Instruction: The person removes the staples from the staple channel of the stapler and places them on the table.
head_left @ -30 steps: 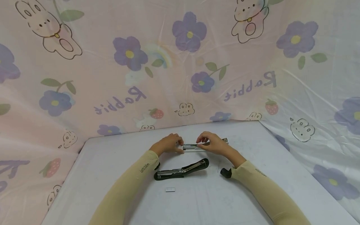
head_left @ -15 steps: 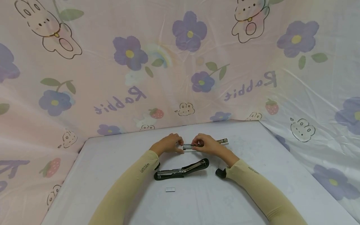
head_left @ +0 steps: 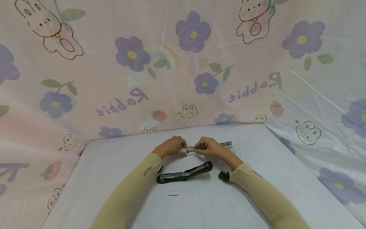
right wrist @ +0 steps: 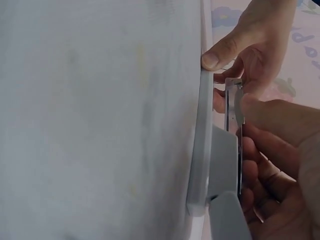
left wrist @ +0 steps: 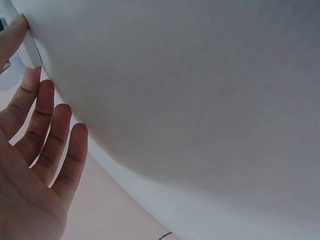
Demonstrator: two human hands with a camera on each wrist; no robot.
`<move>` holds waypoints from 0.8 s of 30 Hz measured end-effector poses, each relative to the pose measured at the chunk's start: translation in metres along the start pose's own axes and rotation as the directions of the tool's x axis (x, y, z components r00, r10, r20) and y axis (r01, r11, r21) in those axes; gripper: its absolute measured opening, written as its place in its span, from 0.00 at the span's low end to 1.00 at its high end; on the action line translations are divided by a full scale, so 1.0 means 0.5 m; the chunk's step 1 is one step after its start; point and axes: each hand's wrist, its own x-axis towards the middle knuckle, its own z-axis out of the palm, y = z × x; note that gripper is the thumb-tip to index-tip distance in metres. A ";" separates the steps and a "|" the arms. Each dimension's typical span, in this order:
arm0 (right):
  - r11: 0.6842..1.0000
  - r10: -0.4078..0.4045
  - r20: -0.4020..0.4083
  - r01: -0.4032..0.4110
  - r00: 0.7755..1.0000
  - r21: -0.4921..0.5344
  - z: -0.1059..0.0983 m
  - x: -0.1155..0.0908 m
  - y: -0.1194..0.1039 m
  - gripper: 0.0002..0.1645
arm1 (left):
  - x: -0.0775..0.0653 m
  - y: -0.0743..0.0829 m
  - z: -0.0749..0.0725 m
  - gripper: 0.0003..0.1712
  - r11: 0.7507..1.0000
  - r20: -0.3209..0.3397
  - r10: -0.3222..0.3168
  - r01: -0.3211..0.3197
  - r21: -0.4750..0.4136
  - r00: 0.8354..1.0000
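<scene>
A white stapler (head_left: 227, 144) lies opened out on the table, its middle covered by my right hand in the head view. My left hand (head_left: 171, 146) holds its left end, the thumb on the edge of the white base (right wrist: 200, 150) in the right wrist view. In the left wrist view that end (left wrist: 32, 52) sits between thumb and forefinger, the other fingers stretched out. My right hand (head_left: 210, 147) pinches the metal staple channel (right wrist: 233, 102) with thumb and fingers. The fingertips behind the channel are partly hidden.
Nearer me lies a black stapler (head_left: 186, 173), also opened out, with its metal channel showing. In front of it is a small strip of staples (head_left: 172, 193). A patterned cloth (head_left: 171, 79) hangs behind the white table (head_left: 114, 190).
My right hand has slid left along the white stapler, closer to my left hand, and then stays nearly still. The left hand keeps its hold on the end.
</scene>
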 end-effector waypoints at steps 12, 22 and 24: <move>0.997 0.051 0.014 -0.052 0.999 0.064 -0.007 -0.003 -0.003 0.09 | 0.000 0.000 0.000 0.20 1.000 0.003 0.004 -0.004 0.011 1.000; 0.996 0.075 -0.042 -0.073 0.996 0.052 0.003 0.009 0.000 0.04 | 0.001 -0.001 0.001 0.20 1.000 0.005 0.000 0.000 0.012 1.000; 0.995 0.087 -0.047 -0.085 0.995 0.049 0.003 0.012 -0.004 0.03 | 0.001 -0.002 0.001 0.20 1.000 0.001 0.007 -0.007 0.011 1.000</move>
